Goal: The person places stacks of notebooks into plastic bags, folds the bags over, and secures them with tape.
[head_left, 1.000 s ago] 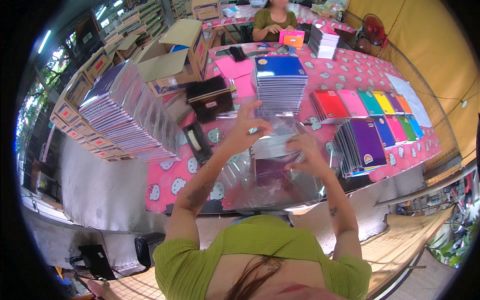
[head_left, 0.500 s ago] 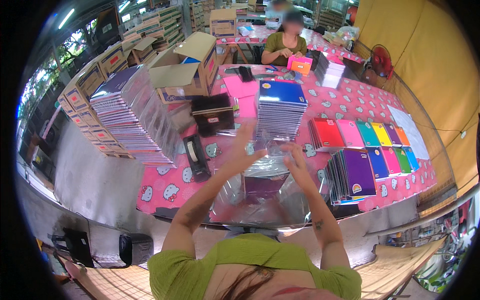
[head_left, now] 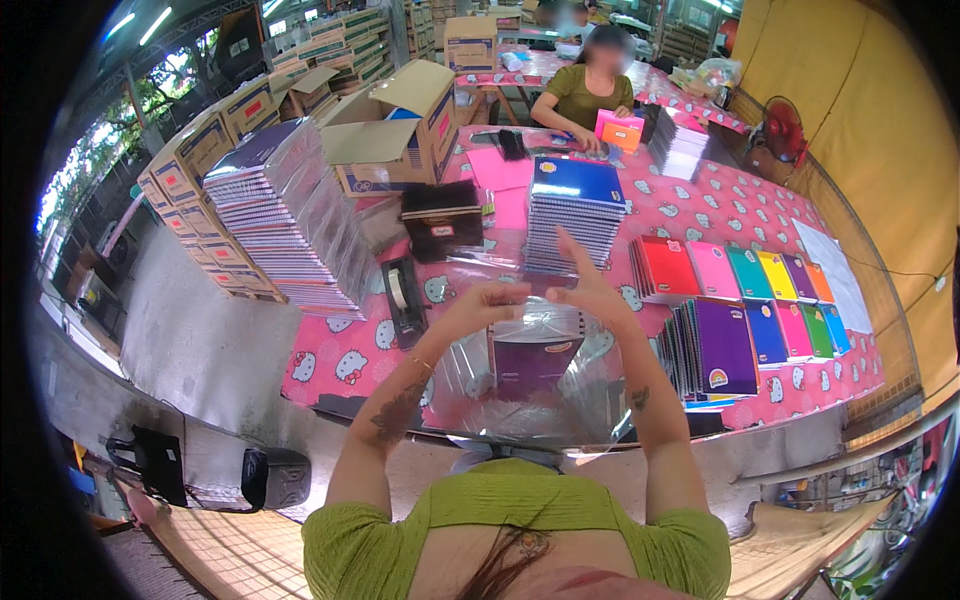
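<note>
A spiral notebook stack with a purple cover on top [head_left: 535,368] stands at the table's near edge, in front of me. Loose clear plastic wrap [head_left: 462,375] spreads around and over it. Above the stack's far side, my left hand [head_left: 488,304] reaches inward with fingers stretched to the right. Facing it, my right hand [head_left: 592,292] has its fingers apart, one pointing up toward the blue notebook stack [head_left: 577,228]. Both hands are by the film; whether their fingertips touch it is hard to see. A black tape dispenser [head_left: 404,303] sits left of my left hand.
To the right lie several notebook piles, purple [head_left: 727,345] and red [head_left: 668,266] among them. A tall wrapped notebook stack [head_left: 290,215] and an open carton [head_left: 385,150] stand left. A black pouch-like item [head_left: 441,220] lies behind the dispenser. Across the table, a co-worker [head_left: 592,100] handles notebooks.
My left hand has turned inward, fingers now pointing right. My right hand has risen slightly, its fingers reaching up. The co-worker's arm has moved out to the table. The view has shifted a little.
</note>
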Tool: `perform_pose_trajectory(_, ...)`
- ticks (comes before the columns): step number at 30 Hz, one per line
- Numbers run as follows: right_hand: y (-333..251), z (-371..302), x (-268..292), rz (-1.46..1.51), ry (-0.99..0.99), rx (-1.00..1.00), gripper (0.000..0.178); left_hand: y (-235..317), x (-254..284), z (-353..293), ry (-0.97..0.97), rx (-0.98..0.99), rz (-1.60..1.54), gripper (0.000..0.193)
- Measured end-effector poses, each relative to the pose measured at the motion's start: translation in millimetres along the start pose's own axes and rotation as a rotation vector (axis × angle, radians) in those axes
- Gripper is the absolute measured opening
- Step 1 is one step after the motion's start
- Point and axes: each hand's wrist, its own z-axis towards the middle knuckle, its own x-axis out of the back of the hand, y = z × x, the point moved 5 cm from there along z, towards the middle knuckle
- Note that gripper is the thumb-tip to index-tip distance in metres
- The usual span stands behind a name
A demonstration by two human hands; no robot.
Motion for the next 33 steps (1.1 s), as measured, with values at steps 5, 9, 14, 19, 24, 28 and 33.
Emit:
perform_pose_trajectory(5, 30.5, -27.6, -7.2, 0.295, -0.521, -0.324, 0.072, -13.5, -1.8, -6.4, -0.102, 0.127, 0.011, 0.055)
perform_pose_trajectory(9, -6.7, -49.3, -11.0, 0.222, -0.506, -0.242, 0.093, -16.1, 1.9, -16.0, -0.118, 0.127, 0.235, 0.056)
perform_pose_trajectory(14, -17.8, -70.7, -17.3, -0.547, -0.291, 0.24, 0.055, 40.8, -34.0, -49.4, 0.027, -0.381, 0.88, 0.045)
perform_pose_trajectory(19, -26.7, -70.8, -25.5, -0.56, -0.18, 0.152, 0.027, 35.9, -46.2, -55.4, 0.07, -0.52, 0.998, 0.037)
perform_pose_trajectory(24, -16.8, -50.3, -22.6, -0.447, -0.352, -0.118, 0.028, 28.1, -28.6, -19.4, -0.018, -0.063, 0.889, 0.029)
perform_pose_trajectory(28, -31.0, -34.5, -20.4, -0.749, -0.194, 0.101, 0.031, 31.7, -41.3, -6.7, 0.119, -0.055, 1.006, 0.049)
perform_pose_trajectory(33, 31.2, -24.5, -1.2, -0.346, -0.27, -0.188, 0.039, -4.5, -5.9, 23.8, -0.105, 0.181, 0.502, 0.048)
